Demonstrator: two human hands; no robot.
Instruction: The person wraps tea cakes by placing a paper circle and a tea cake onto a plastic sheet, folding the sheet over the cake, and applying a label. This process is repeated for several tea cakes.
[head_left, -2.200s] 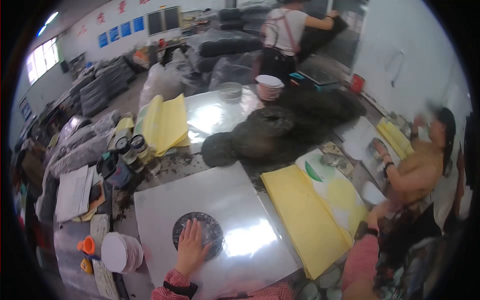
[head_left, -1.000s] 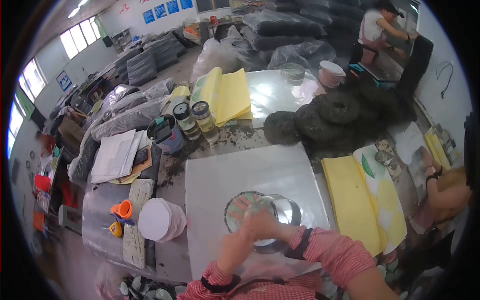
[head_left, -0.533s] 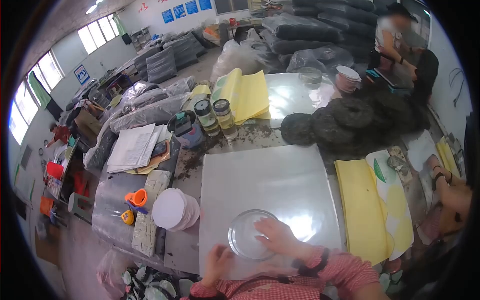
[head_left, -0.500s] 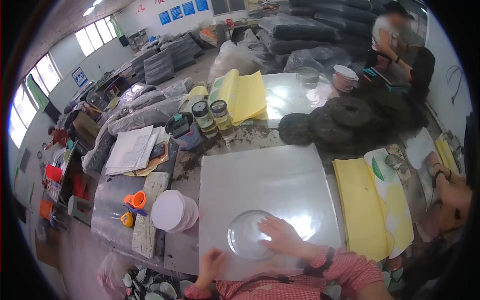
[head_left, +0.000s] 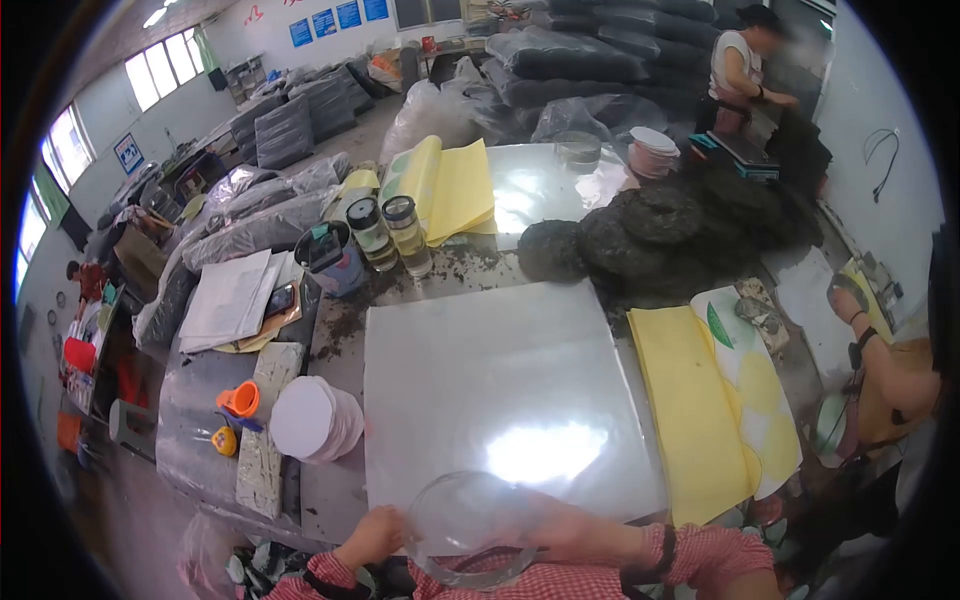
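A clear round dish point(head_left: 455, 512) is raised at the near edge of the shiny metal sheet point(head_left: 480, 370), tilted in front of my checked clothing. My left hand point(head_left: 375, 535) is curled, its fingers at the dish's left rim. At the right side of the dish is my right hand point(head_left: 560, 522), blurred, with its fingers partly showing through the clear material; they grip the dish. A stack of round white paper discs point(head_left: 308, 420) stands left of the sheet. To the right lie yellow paper sheets point(head_left: 685, 410).
Two glass jars point(head_left: 390, 238) and a cup of tools point(head_left: 335, 262) stand beyond the sheet. Dark matted discs point(head_left: 650, 225) pile up behind. An orange tape dispenser point(head_left: 242, 398) lies left. A co-worker's hand point(head_left: 850, 298) is at right; another person point(head_left: 740, 75) stands farther back.
The clear dish has come off the metal sheet and moved toward my body. My right hand moved back with it, and my left hand now meets its rim. The view has shifted slightly right.
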